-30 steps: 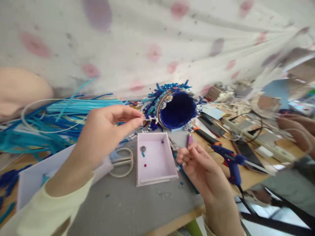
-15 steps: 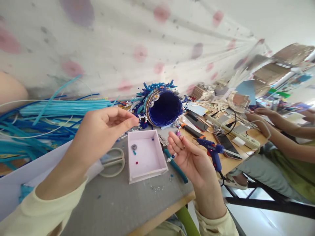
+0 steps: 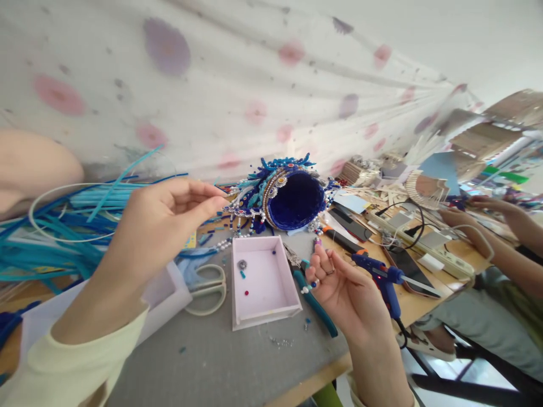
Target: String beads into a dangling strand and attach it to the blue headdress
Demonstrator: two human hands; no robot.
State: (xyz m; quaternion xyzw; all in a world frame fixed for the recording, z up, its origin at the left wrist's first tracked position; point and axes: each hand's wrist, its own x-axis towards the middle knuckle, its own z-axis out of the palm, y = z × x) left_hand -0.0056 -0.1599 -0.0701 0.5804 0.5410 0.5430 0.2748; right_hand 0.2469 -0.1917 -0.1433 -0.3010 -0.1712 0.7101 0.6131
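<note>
My left hand [image 3: 163,217] is raised over the table with thumb and forefinger pinched together, seemingly on a very thin thread that I can barely make out. My right hand [image 3: 339,285] is lower, fingers curled, with a short string of white and blue beads [image 3: 307,287] hanging at its fingertips. Between the hands lies a shallow white tray [image 3: 278,308] holding a few loose beads. Just behind it a blue beaded headpiece [image 3: 291,195] lies on its side with its opening facing me.
Cream scissors [image 3: 207,288] lie left of the tray, teal pliers [image 3: 316,302] right of it, then a blue glue gun [image 3: 384,280]. Blue strips [image 3: 72,226] pile up at the left. Another person's arms [image 3: 487,237] work at the right, among cables and a phone.
The view swung and steadied. My right hand turned from knuckles-up to showing the short bead string at its fingertips. My left hand kept its pinch and stayed raised.
</note>
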